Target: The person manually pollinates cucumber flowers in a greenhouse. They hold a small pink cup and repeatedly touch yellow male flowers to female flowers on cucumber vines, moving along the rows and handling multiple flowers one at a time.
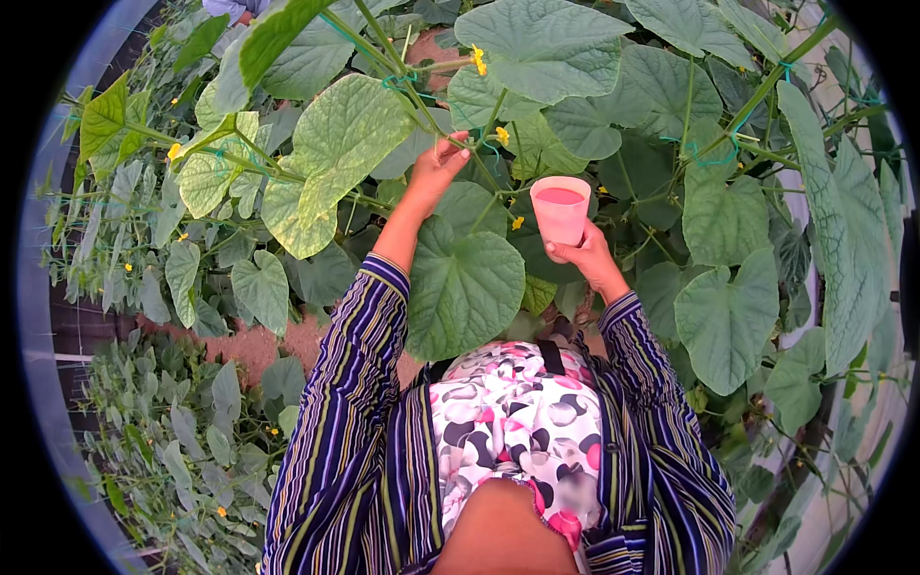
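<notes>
My left hand [435,172] is raised among cucumber-like plants, thumb and fingers closed about a thin green vine stem [421,108]. Blue-green twine [397,83] is tied round that stem just above. In my right hand [591,257] is a pale pink cup [560,219], gripped near its base and held roughly upright. Pink contents [560,195] show inside it, below the rim; whether liquid or powder I cannot tell. A broad green leaf [466,287] hangs between my forearms. Right of my left fingertips is a small yellow flower [502,136].
Large leaves [539,47] and tied stems [773,79] crowd the front and right. Yellowed, mottled leaves [352,144] stand left of my hand. Another plant row [187,431] grows at lower left, past bare soil [248,348]. Part of another person's sleeve [228,8] shows at the top left.
</notes>
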Demonstrator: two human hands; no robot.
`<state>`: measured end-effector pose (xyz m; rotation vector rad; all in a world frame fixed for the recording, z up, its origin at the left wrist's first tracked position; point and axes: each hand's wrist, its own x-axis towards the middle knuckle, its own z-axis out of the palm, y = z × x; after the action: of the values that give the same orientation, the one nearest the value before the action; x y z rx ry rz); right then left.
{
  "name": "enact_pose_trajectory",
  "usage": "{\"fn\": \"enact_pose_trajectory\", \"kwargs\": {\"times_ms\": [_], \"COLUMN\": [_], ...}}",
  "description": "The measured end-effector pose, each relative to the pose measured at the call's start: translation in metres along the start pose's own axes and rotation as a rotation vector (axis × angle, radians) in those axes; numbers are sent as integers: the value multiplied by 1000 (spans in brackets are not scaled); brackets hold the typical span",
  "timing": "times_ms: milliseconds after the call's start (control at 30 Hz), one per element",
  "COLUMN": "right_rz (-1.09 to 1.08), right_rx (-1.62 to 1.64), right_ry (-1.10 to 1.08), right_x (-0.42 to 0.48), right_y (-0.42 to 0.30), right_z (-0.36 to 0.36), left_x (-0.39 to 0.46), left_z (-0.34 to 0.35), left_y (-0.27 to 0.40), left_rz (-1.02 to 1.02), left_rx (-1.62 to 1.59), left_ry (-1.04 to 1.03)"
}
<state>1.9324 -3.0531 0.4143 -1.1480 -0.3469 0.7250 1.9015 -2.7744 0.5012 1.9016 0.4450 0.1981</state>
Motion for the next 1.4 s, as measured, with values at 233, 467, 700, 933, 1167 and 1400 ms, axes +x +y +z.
{"fn": "enact_pose_trajectory", "kwargs": {"times_ms": [233, 467, 700, 933, 1167, 1400], "right_rz": [49, 68, 62, 49, -55, -104], "right_rx": [-27, -64, -100, -122, -127, -157], "right_ry": [8, 33, 32, -23, -54, -79], "right_x": [24, 34, 39, 55, 55, 63], "right_y": [20, 47, 63, 55, 45, 28], "right_z": [-13, -31, -35, -29, -19, -11], "left_x": [0, -5, -23, -25, -35, -31], "left_z": [21, 28, 20, 24, 23, 26], "left_y": [10, 4, 16, 23, 29, 32], "left_rz": [3, 80, 80, 62, -40, -9], "left_rx": [189, 78, 96, 107, 199, 161], "left_ry": [15, -10, -117, -122, -165, -92]}}
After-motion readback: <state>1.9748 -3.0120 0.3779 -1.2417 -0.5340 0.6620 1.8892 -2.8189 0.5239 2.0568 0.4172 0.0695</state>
